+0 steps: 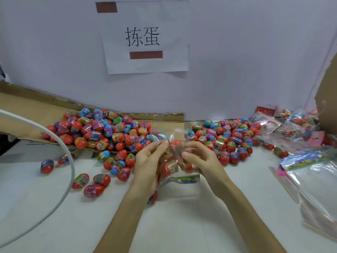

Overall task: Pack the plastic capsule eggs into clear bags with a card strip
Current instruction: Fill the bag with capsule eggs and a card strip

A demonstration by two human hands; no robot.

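Two hands, the left hand (148, 161) and right hand (198, 157), pinch a crinkly clear bag (173, 161) at frame centre, glossy eggs and a card strip (180, 179) inside. Loose capsule eggs (102, 130) heap on flattened cardboard (27, 110) at left, over a white table (173, 225) below a paper sign (144, 37).

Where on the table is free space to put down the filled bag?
Bare white table lies near the person, between the forearms and toward the white cable. Crowded: loose eggs at back, empty bags at right. Both hands hold the bag.
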